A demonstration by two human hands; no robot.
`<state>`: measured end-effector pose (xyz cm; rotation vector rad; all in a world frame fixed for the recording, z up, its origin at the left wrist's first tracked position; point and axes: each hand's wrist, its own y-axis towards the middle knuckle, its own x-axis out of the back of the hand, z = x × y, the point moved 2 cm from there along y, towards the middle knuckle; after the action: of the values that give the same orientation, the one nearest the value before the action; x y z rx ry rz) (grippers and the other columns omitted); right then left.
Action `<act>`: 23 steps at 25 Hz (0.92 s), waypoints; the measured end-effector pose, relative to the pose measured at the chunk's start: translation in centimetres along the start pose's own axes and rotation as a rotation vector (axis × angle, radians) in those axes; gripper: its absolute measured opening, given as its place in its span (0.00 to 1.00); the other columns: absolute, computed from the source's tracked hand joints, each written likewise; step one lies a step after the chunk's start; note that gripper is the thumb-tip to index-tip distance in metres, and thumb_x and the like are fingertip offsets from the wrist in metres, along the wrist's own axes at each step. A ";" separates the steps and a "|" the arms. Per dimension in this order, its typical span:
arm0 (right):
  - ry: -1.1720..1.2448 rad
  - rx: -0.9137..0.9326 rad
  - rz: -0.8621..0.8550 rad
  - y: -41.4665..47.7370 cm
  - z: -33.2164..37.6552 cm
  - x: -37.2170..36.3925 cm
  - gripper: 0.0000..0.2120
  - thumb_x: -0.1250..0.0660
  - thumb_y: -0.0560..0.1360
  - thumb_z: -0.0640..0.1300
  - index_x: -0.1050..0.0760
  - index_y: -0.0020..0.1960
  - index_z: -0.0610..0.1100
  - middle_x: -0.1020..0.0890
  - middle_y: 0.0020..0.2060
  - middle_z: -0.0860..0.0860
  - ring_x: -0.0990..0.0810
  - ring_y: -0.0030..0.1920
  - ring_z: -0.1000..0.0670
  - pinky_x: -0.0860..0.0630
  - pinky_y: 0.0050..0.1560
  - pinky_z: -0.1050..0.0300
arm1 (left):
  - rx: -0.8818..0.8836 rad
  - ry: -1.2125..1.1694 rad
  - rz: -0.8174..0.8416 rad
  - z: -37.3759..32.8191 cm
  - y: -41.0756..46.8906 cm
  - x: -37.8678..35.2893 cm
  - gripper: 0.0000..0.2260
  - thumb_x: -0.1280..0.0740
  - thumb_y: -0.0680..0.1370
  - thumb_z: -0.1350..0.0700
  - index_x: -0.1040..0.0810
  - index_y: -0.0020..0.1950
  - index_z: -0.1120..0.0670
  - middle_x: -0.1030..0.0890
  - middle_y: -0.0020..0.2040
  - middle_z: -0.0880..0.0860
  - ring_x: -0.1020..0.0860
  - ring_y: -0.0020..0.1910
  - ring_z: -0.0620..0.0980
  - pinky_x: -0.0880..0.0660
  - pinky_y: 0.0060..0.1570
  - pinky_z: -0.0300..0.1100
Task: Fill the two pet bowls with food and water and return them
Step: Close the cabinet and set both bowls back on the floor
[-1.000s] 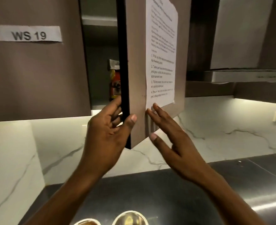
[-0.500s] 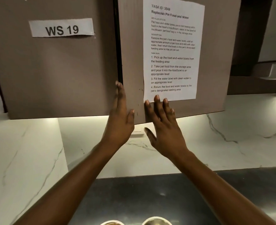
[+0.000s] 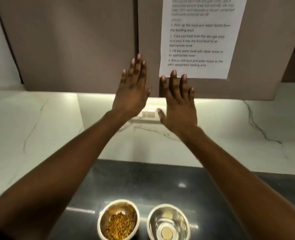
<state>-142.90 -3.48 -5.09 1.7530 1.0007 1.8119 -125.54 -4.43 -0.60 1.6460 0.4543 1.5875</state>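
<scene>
Two steel pet bowls stand side by side on the dark counter [image 3: 160, 181] at the bottom of the view. The left bowl [image 3: 118, 219] holds brown kibble. The right bowl [image 3: 168, 222] has no kibble; I cannot tell whether it holds water. Both my hands are raised flat against the brown upper cabinet doors. My left hand [image 3: 133, 89] lies over the seam between the doors, fingers spread. My right hand [image 3: 178, 99] rests on the right door [image 3: 257, 49], fingertips at the bottom edge of a taped instruction sheet [image 3: 200, 37]. Neither hand holds anything.
The left cabinet door [image 3: 73, 42] is shut flush with the right one. A white marble backsplash [image 3: 230, 132] runs behind the counter, with a wall socket [image 3: 148, 115] between my wrists. A white marble side wall [image 3: 13, 135] stands at the left.
The right cabinet door has swung shut under my hands, hiding the shelf and food pack. My view has tilted down, bringing both bowls fully into sight.
</scene>
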 end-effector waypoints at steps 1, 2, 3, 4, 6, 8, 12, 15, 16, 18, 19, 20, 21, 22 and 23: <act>-0.014 0.002 0.001 0.3 0.0 -0.1 0.52 0.31 0.80 0.59 0.61 0.89 0.47 0.61 0.88 0.41 0.62 0.87 0.34 0.51 0.85 0.30 | 0.002 0.015 0.008 0.0 0.2 -0.2 0.37 0.42 0.88 0.47 0.59 0.87 0.61 0.60 0.88 0.61 0.58 0.88 0.60 0.53 0.86 0.60; -0.024 0.003 0.005 0.3 0.0 -0.4 0.52 0.30 0.80 0.59 0.60 0.89 0.47 0.60 0.89 0.41 0.61 0.87 0.33 0.50 0.85 0.30 | 0.010 0.033 0.027 0.1 0.3 -0.5 0.37 0.41 0.88 0.47 0.59 0.87 0.61 0.59 0.88 0.61 0.58 0.88 0.61 0.53 0.86 0.60; -0.032 0.001 0.009 0.4 0.0 -0.7 0.51 0.30 0.80 0.59 0.60 0.89 0.47 0.59 0.89 0.40 0.60 0.87 0.33 0.49 0.85 0.29 | 0.020 0.043 0.048 0.3 0.4 -0.8 0.37 0.41 0.87 0.48 0.59 0.87 0.61 0.59 0.88 0.61 0.58 0.88 0.61 0.53 0.86 0.60; -0.036 0.000 0.017 0.4 0.0 -1.0 0.51 0.30 0.80 0.59 0.59 0.89 0.47 0.58 0.89 0.40 0.59 0.88 0.33 0.49 0.85 0.29 | 0.028 0.050 0.064 0.4 0.4 -1.2 0.38 0.41 0.87 0.47 0.59 0.87 0.61 0.58 0.88 0.61 0.57 0.88 0.61 0.53 0.86 0.59; -0.037 0.005 0.022 0.4 0.2 -1.4 0.52 0.30 0.79 0.59 0.59 0.89 0.47 0.58 0.89 0.40 0.59 0.88 0.33 0.49 0.85 0.29 | 0.024 0.072 0.058 0.5 0.3 -1.7 0.37 0.41 0.87 0.47 0.58 0.87 0.61 0.58 0.88 0.61 0.57 0.88 0.61 0.53 0.86 0.59; -0.039 0.011 0.019 0.7 0.3 -1.3 0.52 0.30 0.79 0.59 0.59 0.89 0.46 0.58 0.89 0.40 0.59 0.88 0.33 0.50 0.85 0.30 | 0.025 0.091 0.030 0.5 0.6 -1.9 0.37 0.42 0.87 0.46 0.58 0.87 0.61 0.57 0.89 0.61 0.57 0.88 0.61 0.53 0.85 0.59; 0.121 0.056 -0.011 -0.3 -0.5 -1.3 0.47 0.33 0.81 0.58 0.54 0.89 0.45 0.54 0.89 0.41 0.56 0.88 0.37 0.49 0.86 0.34 | 0.039 0.009 -0.022 0.6 -0.9 -2.4 0.35 0.43 0.87 0.45 0.54 0.88 0.60 0.54 0.89 0.60 0.55 0.88 0.61 0.53 0.85 0.58; 0.368 0.095 0.034 -7.8 -2.5 -4.0 0.39 0.36 0.84 0.59 0.47 0.89 0.48 0.46 0.89 0.46 0.45 0.88 0.44 0.38 0.83 0.44 | 0.014 -0.238 -0.074 1.1 -10.8 -5.4 0.31 0.40 0.87 0.48 0.44 0.87 0.56 0.47 0.89 0.55 0.51 0.88 0.55 0.43 0.84 0.53; 0.453 0.037 0.142 -11.9 -3.5 -6.0 0.37 0.37 0.84 0.61 0.45 0.88 0.50 0.44 0.89 0.49 0.42 0.87 0.46 0.36 0.81 0.46 | 0.057 -0.315 -0.021 1.3 -16.0 -7.4 0.29 0.39 0.87 0.49 0.42 0.87 0.53 0.46 0.89 0.51 0.50 0.88 0.50 0.40 0.82 0.51; 0.580 -0.231 0.443 -20.9 -5.4 -10.5 0.37 0.35 0.83 0.63 0.40 0.87 0.51 0.39 0.87 0.51 0.38 0.86 0.48 0.35 0.82 0.46 | 0.304 -0.436 0.207 2.5 -26.8 -12.1 0.29 0.36 0.86 0.49 0.40 0.86 0.50 0.48 0.86 0.43 0.48 0.88 0.48 0.38 0.82 0.55; 0.627 -0.416 0.579 -25.1 -6.1 -12.8 0.37 0.31 0.82 0.62 0.38 0.86 0.50 0.36 0.86 0.49 0.36 0.85 0.48 0.35 0.82 0.46 | 0.484 -0.458 0.335 3.3 -31.8 -14.4 0.31 0.33 0.85 0.49 0.39 0.86 0.51 0.48 0.85 0.43 0.46 0.87 0.51 0.38 0.82 0.59; 0.668 -0.604 0.674 -29.0 -6.6 -14.8 0.37 0.28 0.81 0.59 0.34 0.84 0.47 0.32 0.84 0.46 0.33 0.83 0.46 0.34 0.82 0.47 | 0.672 -0.457 0.451 4.1 -36.2 -16.3 0.33 0.31 0.84 0.48 0.39 0.86 0.53 0.47 0.86 0.46 0.44 0.87 0.55 0.38 0.82 0.61; 0.698 -0.767 0.727 -32.3 -6.8 -16.2 0.36 0.26 0.81 0.57 0.32 0.83 0.44 0.28 0.82 0.43 0.29 0.81 0.43 0.32 0.80 0.48 | 0.839 -0.456 0.525 4.7 -39.6 -17.6 0.35 0.29 0.83 0.48 0.39 0.86 0.55 0.45 0.87 0.52 0.42 0.86 0.59 0.37 0.81 0.61; 0.719 -0.871 0.775 -34.8 -6.9 -17.1 0.35 0.25 0.80 0.55 0.30 0.81 0.41 0.25 0.80 0.42 0.26 0.79 0.41 0.30 0.79 0.47 | 0.971 -0.461 0.563 5.1 -41.9 -18.2 0.37 0.27 0.82 0.49 0.39 0.85 0.58 0.41 0.87 0.60 0.39 0.85 0.63 0.37 0.81 0.61; 0.744 -0.942 0.823 -36.5 -6.7 -17.7 0.34 0.24 0.80 0.54 0.29 0.80 0.40 0.22 0.77 0.41 0.23 0.76 0.40 0.27 0.76 0.46 | 1.089 -0.474 0.567 5.3 -43.4 -18.4 0.38 0.25 0.80 0.50 0.38 0.84 0.61 0.37 0.84 0.66 0.36 0.83 0.66 0.35 0.79 0.61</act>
<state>-153.92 5.96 -43.58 0.8865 -0.5354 2.8327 -111.95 7.84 -44.40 3.1078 0.6939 1.2644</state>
